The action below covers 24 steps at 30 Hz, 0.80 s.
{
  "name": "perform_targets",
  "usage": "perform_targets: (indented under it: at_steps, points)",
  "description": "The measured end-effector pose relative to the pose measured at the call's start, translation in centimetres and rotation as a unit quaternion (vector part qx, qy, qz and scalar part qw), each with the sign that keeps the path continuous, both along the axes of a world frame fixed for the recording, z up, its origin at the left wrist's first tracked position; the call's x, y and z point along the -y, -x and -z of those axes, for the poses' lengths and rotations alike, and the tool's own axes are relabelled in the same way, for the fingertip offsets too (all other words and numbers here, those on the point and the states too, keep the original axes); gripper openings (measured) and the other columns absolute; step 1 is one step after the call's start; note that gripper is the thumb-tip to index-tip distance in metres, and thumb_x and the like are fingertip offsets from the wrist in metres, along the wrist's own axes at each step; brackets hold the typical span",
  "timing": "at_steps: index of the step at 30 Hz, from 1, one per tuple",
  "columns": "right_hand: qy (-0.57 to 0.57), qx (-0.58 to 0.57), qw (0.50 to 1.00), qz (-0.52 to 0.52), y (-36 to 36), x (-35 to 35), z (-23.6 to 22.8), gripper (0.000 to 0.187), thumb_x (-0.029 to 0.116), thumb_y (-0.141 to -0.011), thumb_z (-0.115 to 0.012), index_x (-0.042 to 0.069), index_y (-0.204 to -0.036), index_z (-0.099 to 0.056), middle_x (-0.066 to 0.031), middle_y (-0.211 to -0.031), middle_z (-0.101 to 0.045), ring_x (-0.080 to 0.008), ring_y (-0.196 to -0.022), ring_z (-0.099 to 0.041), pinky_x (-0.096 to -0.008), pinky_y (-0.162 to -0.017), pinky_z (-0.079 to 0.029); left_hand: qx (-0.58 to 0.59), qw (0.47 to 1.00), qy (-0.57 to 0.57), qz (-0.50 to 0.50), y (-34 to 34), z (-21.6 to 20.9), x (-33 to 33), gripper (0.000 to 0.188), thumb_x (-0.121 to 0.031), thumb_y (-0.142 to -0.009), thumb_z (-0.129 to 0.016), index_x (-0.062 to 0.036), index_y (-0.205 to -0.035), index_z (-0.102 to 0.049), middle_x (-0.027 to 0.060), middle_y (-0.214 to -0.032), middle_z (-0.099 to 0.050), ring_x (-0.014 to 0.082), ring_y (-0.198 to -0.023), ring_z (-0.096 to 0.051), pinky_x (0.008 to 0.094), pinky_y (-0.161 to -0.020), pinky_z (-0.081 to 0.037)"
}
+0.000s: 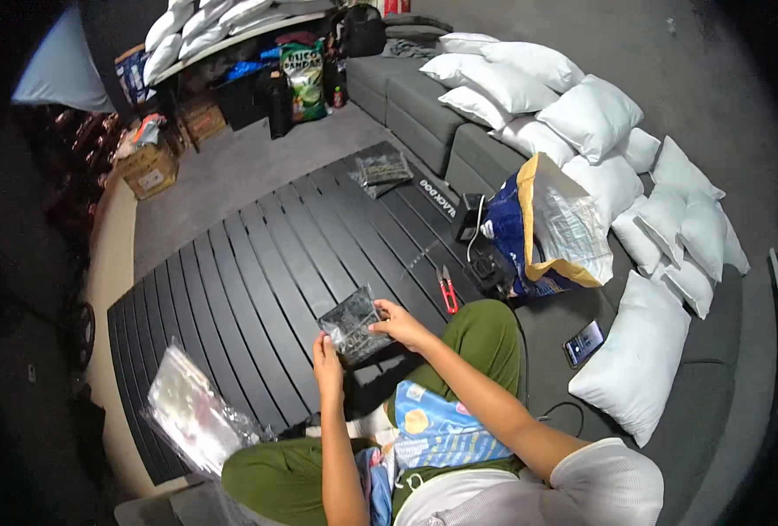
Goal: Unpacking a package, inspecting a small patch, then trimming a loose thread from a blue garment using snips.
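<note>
Between my two hands is a flat dark packet in clear plastic [354,323], held above the black slatted table. My left hand [325,352] grips its lower left corner. Its right edge is pinched by my right hand [397,323], thumb on top. A stack of similar dark plastic packets [382,172] lies at the table's far end. Red-handled thread snips [447,289] rest on the table to the right of my right hand. At the left, a pile of clear plastic bags [198,410] lies by my knee. What is inside the held packet I cannot make out.
An open blue and yellow sack [529,223] stands right of the slatted table [257,263], beside a black device with a cable [487,267]. A phone [583,343] and many white pillows [639,355] lie on the grey sofa [547,329]. A cardboard box [149,168] sits far left.
</note>
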State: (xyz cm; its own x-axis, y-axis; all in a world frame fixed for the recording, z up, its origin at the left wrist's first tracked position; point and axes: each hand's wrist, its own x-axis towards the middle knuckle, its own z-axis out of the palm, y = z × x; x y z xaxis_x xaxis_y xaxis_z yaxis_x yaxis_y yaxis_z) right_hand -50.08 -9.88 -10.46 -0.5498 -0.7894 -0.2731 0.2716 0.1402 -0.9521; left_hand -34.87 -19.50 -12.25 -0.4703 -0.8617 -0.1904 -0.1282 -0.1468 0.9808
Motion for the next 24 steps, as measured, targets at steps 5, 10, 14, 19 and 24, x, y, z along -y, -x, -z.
perform_targets:
  at_steps: [5,10,14,19,24]
  points:
    - [0.051,-0.026,0.993,0.100,5.8,2.1,-2.2,0.048,-0.003,-0.070,-0.064,0.000,-0.115,-0.045,-0.0071,-0.098,-0.057,-0.0144,-0.084,-0.056,-0.0255,-0.074,-0.045,-0.101,0.989,-0.109,-0.018,5.1,2.6,1.3,0.045,-0.035,-0.094,-0.033,0.0012,-0.113,-0.049,0.0098,-0.094,-0.058,0.0184,-0.086,-0.053,0.0297,-0.081,-0.040]
    - [0.152,-0.044,0.969,0.191,13.5,5.8,-4.7,0.044,-0.003,-0.070,-0.063,0.000,-0.111,-0.045,-0.0072,-0.093,-0.057,-0.0150,-0.083,-0.056,-0.0261,-0.074,-0.046,0.181,0.925,0.335,-0.008,10.8,2.8,-2.3,0.040,-0.027,-0.089,-0.042,-0.0044,-0.122,-0.045,0.0153,-0.127,-0.042,0.0295,-0.116,-0.040,0.0410,-0.098,-0.027]
    - [0.192,-0.076,0.956,0.210,21.4,9.1,-7.0,0.040,-0.003,-0.072,-0.062,0.000,-0.109,-0.047,-0.0070,-0.093,-0.057,-0.0157,-0.084,-0.056,-0.0275,-0.074,-0.046,0.294,0.818,0.484,0.099,11.7,0.2,-4.0,0.043,-0.028,-0.085,-0.046,-0.0082,-0.123,-0.044,0.0119,-0.133,-0.036,0.0269,-0.120,-0.034,0.0435,-0.100,-0.022]
    - [0.313,0.035,0.929,0.196,28.3,13.3,-9.3,0.036,0.002,-0.079,-0.058,0.002,-0.113,-0.047,-0.0060,-0.095,-0.058,-0.0153,-0.087,-0.056,-0.0334,-0.074,-0.047,0.297,0.829,0.470,0.060,12.2,0.0,-3.5,0.040,-0.023,-0.083,-0.050,-0.0051,-0.118,-0.048,0.0124,-0.128,-0.040,0.0275,-0.116,-0.037,0.0416,-0.098,-0.024]
    - [0.161,-0.025,0.952,0.258,33.6,13.3,-3.1,0.037,0.011,-0.078,-0.062,0.002,-0.111,-0.048,-0.0082,-0.092,-0.058,-0.0158,-0.088,-0.056,-0.0400,-0.069,-0.049,0.307,0.827,0.466,0.073,12.8,0.0,-3.7,0.040,-0.024,-0.082,-0.050,-0.0057,-0.118,-0.048,0.0126,-0.128,-0.040,0.0277,-0.116,-0.036,0.0425,-0.098,-0.024]
